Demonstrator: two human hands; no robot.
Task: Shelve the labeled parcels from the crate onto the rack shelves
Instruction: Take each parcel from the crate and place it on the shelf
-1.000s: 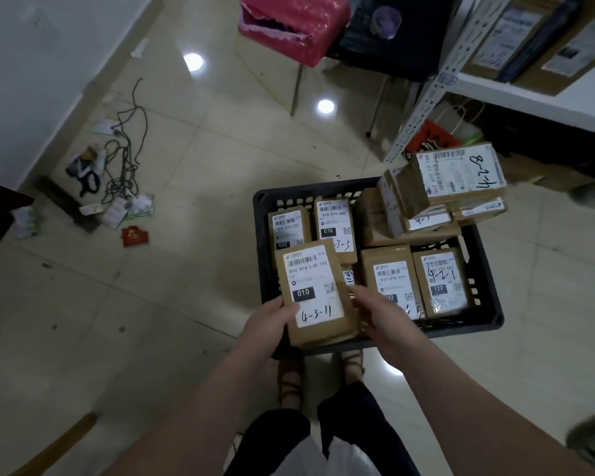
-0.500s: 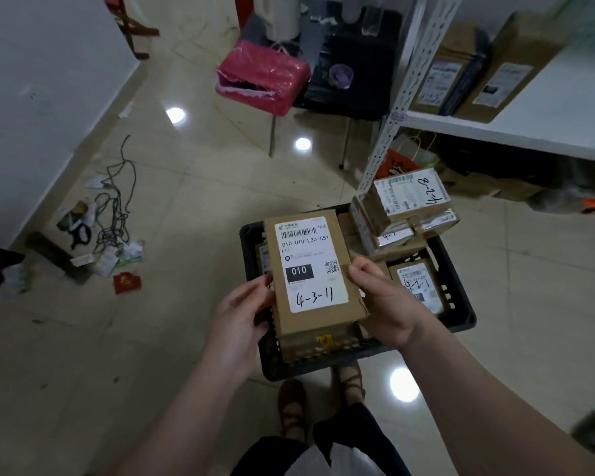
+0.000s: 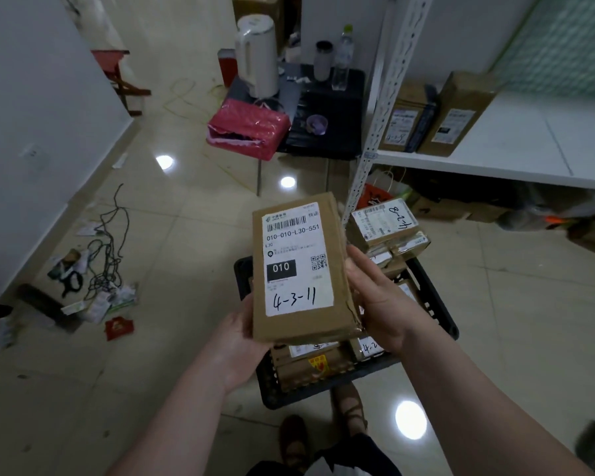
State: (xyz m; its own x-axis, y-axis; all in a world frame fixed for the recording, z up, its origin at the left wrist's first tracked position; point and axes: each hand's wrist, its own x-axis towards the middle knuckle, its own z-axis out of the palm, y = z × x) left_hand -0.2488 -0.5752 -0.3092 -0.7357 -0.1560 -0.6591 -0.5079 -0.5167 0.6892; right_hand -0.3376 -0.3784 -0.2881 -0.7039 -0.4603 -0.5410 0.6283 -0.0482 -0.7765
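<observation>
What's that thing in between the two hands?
In the head view, the brown parcel marked 4-3-11 sits between the left hand and the right hand, which both hold it.

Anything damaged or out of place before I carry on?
The held parcel looks torn at its lower right corner, by the right hand. Parcel 4-2-8 lies tilted atop others, above the rim of the crate.

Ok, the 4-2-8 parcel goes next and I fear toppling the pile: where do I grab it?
Probably its two long edges, from straight above: the 4-2-8 parcel lies label up, topmost on the pile in the crate, so both sides stand clear of the rest.
</observation>
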